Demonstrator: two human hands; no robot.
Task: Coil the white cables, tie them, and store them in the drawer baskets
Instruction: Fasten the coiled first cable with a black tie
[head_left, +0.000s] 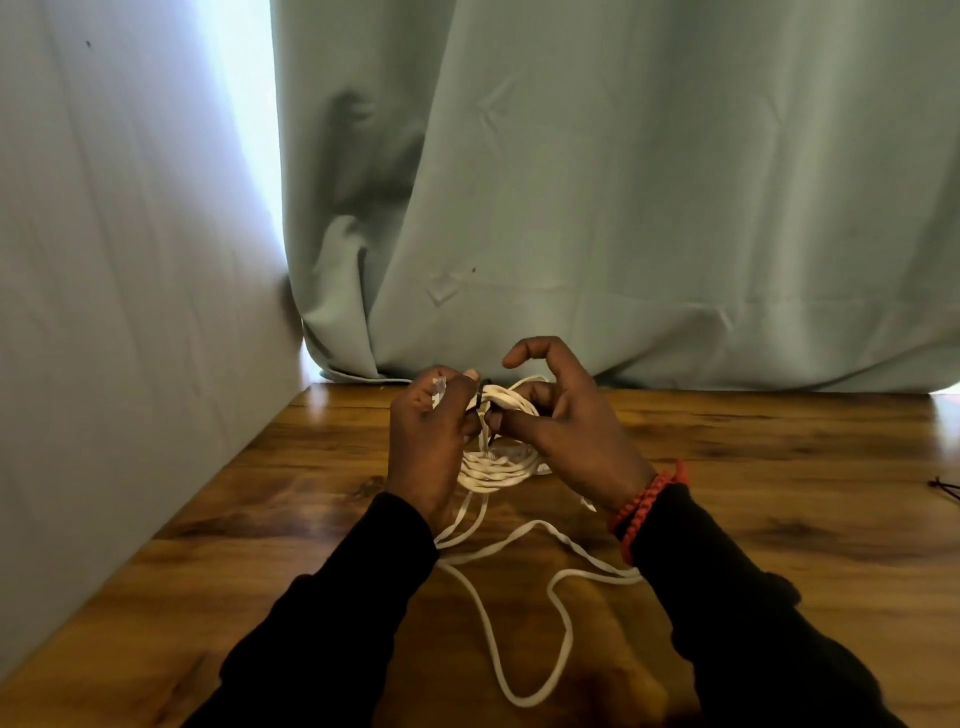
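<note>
Slack is trailing loose below the grip; left hand (434, 415) is clutching the white cable (493, 470) coil, right hand (550, 415) is pinching a dark tie (480, 402) beside it; loops are likely spilling apart if either pinch loosens.

Dim, soft picture: daylight glares through the curtain gap (244, 130) upper left, sheen on the bench (322, 467), edges bowed.

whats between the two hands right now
In the head view, the coiled white cable spans the gap between left hand and right hand, with a dark tie around it.
</note>
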